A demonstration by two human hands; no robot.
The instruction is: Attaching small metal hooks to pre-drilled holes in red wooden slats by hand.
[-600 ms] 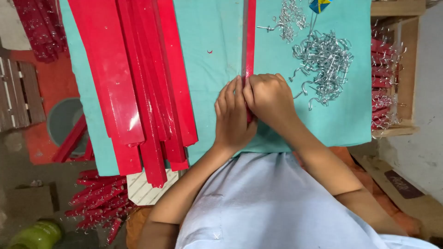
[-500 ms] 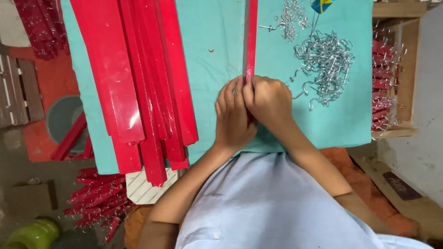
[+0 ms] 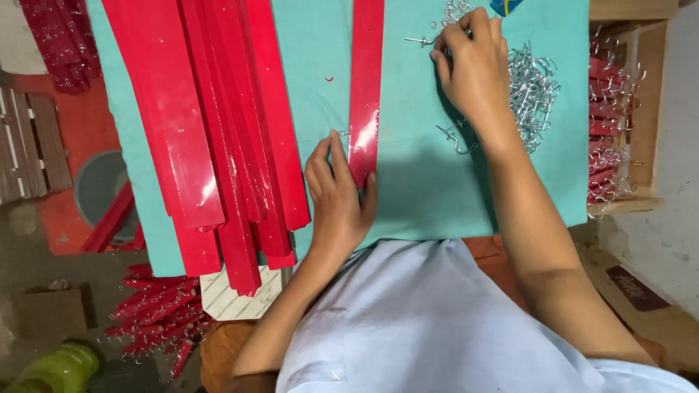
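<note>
A single red strip [image 3: 365, 87] lies lengthwise on the teal cloth [image 3: 422, 182], right of the stacked red strips [image 3: 211, 124]. The left hand [image 3: 338, 200] rests flat at its near end, fingers slightly apart. The right hand [image 3: 473, 65], right of the strip, pinches into the metal hooks [image 3: 531, 91]. The strip looks light, stiff and glossy; probably best gripped by its edges.

The left hand [image 3: 338, 196] lies palm down, fingers together and pointing away from the body, thumb spread out to the right. Its bare forearm runs back and down to the left, elbow bent close to the torso. The right hand [image 3: 477, 69] reaches far forward, arm nearly straight, back of the hand up. Its fingers [image 3: 455, 36] curl downward, tips bunched in a loose grip. The 2 hands are well apart.
</note>
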